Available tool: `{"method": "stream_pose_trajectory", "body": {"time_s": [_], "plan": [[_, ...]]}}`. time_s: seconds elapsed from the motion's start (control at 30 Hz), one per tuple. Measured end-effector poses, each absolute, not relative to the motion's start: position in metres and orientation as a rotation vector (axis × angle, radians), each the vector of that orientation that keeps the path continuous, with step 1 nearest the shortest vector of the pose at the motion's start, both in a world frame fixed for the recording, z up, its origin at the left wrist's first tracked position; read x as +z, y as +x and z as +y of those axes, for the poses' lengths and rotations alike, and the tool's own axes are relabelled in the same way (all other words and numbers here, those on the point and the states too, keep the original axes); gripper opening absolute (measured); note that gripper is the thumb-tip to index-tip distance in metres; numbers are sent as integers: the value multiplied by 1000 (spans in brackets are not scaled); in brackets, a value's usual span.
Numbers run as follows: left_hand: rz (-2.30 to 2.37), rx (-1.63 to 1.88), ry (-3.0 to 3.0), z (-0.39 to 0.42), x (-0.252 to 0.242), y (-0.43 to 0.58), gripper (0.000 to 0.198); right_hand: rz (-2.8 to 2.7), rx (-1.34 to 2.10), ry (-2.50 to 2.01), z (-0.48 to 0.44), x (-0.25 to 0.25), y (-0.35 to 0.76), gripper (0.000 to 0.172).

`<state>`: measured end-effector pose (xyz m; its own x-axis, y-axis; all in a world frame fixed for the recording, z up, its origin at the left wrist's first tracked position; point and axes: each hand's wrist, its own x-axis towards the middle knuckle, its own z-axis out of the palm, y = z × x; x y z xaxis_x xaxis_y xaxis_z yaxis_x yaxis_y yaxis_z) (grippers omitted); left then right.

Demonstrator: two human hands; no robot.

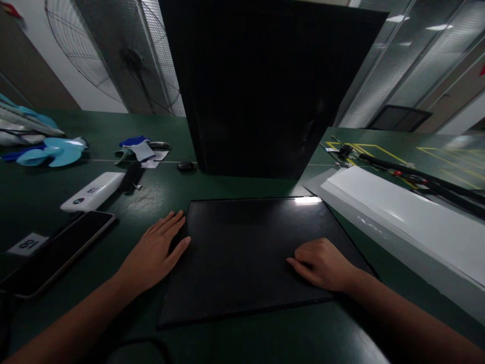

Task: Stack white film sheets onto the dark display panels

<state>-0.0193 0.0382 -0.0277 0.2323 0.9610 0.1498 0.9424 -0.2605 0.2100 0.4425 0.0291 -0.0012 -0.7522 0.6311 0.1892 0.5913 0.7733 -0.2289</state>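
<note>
A flat black panel (246, 253) lies on the green table (159, 192) in front of me. My left hand (155, 253) rests open at the panel's left edge, fingers stretched out flat, fingertips touching the edge. My right hand (322, 263) sits on top of the panel near its right side, fingers curled under and pressing on the surface, with nothing seen in them. A large upright black board (265, 86) stands just behind the panel.
A phone (56, 253) and a numbered tag (28, 244) lie at the left. A white power bank (93, 191), a small black object (185, 166), gloves (140, 147) and blue plastic parts (53, 151) lie farther back. White sheets (401, 217) and black rods (424, 177) are on the right. A fan (132, 60) stands behind.
</note>
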Motion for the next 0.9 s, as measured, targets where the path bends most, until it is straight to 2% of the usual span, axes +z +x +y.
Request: {"method": "stream_pose_trajectory", "body": {"time_s": [0.17, 0.3, 0.4, 0.53, 0.7, 0.9], "plan": [[1802, 291, 2475, 34, -27, -21, 104, -2699, 522, -920, 28, 3, 447, 51], [1828, 239, 2465, 32, -27, -19, 101, -2731, 622, -761, 22, 11, 448, 67], [1850, 229, 2443, 30, -25, -16, 98, -2815, 529, -803, 15, 18, 445, 50], [1872, 334, 2431, 31, -23, -15, 81, -2831, 322, -864, 9, 20, 439, 34], [1912, 414, 2350, 33, -23, -17, 72, -2698, -14, -986, 8, 9, 431, 39], [1917, 424, 2309, 32, -16, -11, 77, -2659, -3, -1031, 12, 7, 428, 44]]}}
